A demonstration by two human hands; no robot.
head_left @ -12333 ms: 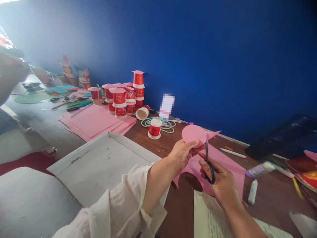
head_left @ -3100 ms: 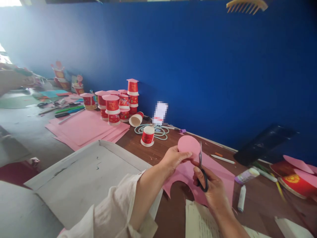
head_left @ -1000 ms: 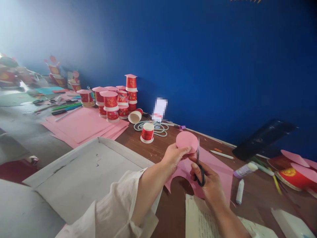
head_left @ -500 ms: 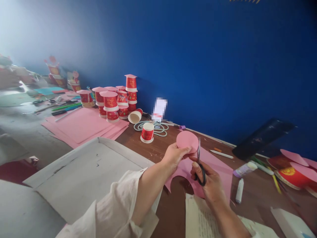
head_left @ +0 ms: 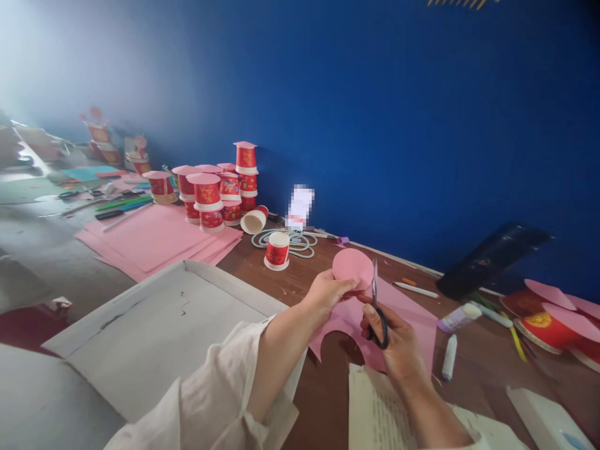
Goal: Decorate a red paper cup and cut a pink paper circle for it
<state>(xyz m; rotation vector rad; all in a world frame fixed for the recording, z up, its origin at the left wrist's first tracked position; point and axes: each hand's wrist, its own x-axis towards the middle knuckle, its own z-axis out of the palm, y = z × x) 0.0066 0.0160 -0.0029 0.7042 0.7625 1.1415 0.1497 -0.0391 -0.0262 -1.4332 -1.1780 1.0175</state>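
Observation:
Between the thumb and fingers of my left hand (head_left: 330, 292) is a round pink paper disc (head_left: 351, 267), held up above the table. My right hand (head_left: 396, 337) is closed round the dark handles of a pair of scissors (head_left: 375, 294). Their blades point up along the disc's right edge. Under both hands lies a pink paper sheet (head_left: 412, 312) with a rounded piece cut out of its near edge. A printed page (head_left: 375, 406) lies below my right wrist. A single red paper cup (head_left: 277, 252) stands upside down beyond my left hand.
Stacked red cups with pink discs (head_left: 206, 190) stand at left behind pink sheets (head_left: 145, 240). A grey box lid (head_left: 154, 337) lies left of my arm. Rightward are a glue stick (head_left: 459, 317), a white tube (head_left: 449, 358) and a black cylinder (head_left: 492, 259). A phone (head_left: 300, 206) leans on the blue wall.
The view has shifted very slightly. Both hands keep their hold on the disc and the scissors, with hardly any movement visible.

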